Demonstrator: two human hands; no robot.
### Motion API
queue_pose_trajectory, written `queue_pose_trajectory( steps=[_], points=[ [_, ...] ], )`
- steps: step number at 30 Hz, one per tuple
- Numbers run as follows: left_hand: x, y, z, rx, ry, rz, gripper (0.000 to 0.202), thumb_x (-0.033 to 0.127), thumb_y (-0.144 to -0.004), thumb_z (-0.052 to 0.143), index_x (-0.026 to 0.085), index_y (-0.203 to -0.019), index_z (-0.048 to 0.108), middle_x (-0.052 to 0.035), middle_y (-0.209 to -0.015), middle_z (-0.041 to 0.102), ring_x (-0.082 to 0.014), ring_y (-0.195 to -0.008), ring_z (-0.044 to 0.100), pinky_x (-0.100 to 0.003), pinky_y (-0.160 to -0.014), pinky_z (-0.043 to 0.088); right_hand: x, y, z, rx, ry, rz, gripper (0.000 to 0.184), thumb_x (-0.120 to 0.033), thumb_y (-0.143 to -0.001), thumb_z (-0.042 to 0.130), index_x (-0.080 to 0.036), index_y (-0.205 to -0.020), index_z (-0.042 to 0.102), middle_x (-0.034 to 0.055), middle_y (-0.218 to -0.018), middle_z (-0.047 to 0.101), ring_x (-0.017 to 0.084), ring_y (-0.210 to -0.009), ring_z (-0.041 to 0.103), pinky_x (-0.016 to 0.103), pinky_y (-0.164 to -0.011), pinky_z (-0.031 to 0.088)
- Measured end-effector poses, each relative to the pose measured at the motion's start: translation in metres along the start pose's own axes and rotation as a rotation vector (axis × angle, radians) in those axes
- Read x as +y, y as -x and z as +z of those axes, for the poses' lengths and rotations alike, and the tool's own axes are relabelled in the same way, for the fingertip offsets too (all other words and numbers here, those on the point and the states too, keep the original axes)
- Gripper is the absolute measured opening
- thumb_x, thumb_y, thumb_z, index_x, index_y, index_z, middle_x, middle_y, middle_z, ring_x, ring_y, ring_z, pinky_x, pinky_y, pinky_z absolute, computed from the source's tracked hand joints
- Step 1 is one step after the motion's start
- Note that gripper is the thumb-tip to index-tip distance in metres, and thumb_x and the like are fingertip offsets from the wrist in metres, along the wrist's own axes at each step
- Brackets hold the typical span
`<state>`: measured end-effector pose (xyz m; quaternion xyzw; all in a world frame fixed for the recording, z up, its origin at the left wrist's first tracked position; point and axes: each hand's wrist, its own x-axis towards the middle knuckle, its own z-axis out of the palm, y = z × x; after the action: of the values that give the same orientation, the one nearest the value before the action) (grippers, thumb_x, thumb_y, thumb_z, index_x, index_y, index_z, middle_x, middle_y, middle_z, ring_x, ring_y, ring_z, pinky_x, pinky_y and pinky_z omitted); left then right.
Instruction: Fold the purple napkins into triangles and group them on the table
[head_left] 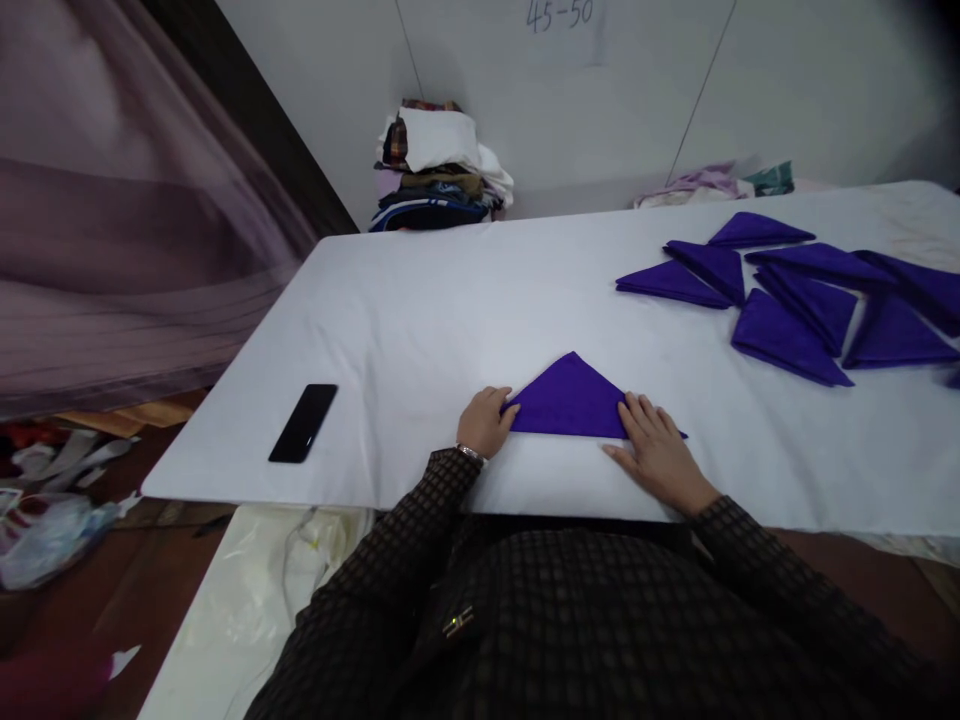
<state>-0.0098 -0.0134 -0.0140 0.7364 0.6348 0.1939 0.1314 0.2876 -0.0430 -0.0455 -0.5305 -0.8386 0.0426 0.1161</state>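
Note:
A purple cloth (568, 399), folded into a triangle, lies on the white-covered table in front of me with its peak pointing away. At its left corner, my left hand (484, 422) has the tip between thumb and fingers. My right hand (658, 452) rests flat on the right part of the cloth, fingers stretched out and thumb apart. The far right tip of the cloth shows from beyond those fingers.
Several folded purple cloths (787, 340) lie on the right of the table (420, 330), some overlapping. A black phone (304, 422) lies at the left. Behind the far edge are a stack of folded clothes (439, 170) and more fabric (697, 185). A curtain (135, 220) hangs at the left.

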Motion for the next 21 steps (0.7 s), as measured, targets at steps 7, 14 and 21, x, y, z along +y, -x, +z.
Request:
queue_pose_trajectory(
  steps=[7,14,21],
  points=[
    [-0.015,0.028,0.002,0.08,0.358,-0.16,0.024,0.028,-0.086,0.05,0.019,-0.105,0.062,-0.0029,-0.093,0.067,-0.0132,-0.081,0.062,-0.028,-0.077,0.051,0.047,-0.018,-0.009,-0.069,0.042,-0.128,0.069,-0.055,-0.091,0.028,-0.012,-0.145,0.023,0.015,-0.15,0.026,0.028,-0.139,0.018,0.05,-0.11,0.018],
    [-0.017,0.055,0.007,0.24,0.337,-0.038,0.017,0.027,-0.075,0.066,0.021,-0.091,0.066,-0.0045,-0.105,0.064,-0.0185,-0.103,0.057,-0.038,-0.093,0.047,0.059,-0.022,-0.009,-0.051,0.081,-0.178,0.068,-0.053,-0.092,0.03,-0.012,-0.146,0.021,0.0158,-0.15,0.025,0.03,-0.138,0.021,0.051,-0.107,0.024],
    [-0.009,0.048,0.016,0.244,0.299,-0.062,0.008,0.019,-0.07,0.069,0.021,-0.076,0.064,-0.0042,-0.107,0.064,-0.0208,-0.111,0.054,-0.042,-0.099,0.042,0.058,-0.021,-0.009,-0.043,0.095,-0.17,0.069,-0.055,-0.092,0.029,-0.012,-0.145,0.023,0.0157,-0.149,0.027,0.03,-0.137,0.022,0.05,-0.107,0.025]
  ],
)
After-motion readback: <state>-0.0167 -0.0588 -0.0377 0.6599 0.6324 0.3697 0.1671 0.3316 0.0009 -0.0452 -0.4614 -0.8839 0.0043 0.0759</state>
